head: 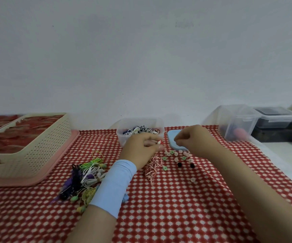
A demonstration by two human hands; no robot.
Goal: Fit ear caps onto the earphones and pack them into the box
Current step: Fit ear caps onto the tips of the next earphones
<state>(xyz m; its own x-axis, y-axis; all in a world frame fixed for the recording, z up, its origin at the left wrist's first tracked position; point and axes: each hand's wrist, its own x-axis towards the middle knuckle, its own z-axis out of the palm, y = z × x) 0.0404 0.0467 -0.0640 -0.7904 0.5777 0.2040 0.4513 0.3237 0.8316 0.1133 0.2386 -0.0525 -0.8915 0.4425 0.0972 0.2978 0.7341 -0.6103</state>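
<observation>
Left hand (141, 148) pinches the earphone (159, 142), bud facing the right hand (195, 140) just beside, whose pinched fingertips (176, 141) hold something indiscernible

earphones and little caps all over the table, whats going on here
A person is capping earphones by hand. The left hand has its grip on a red-and-white earphone, whose cord trails onto the checked cloth. The right hand is pinched beside it; whether it holds a cap is too small to tell. Below them lie loose caps. A clear box behind already holds earphones, and a tangled pile waits on the left.
</observation>
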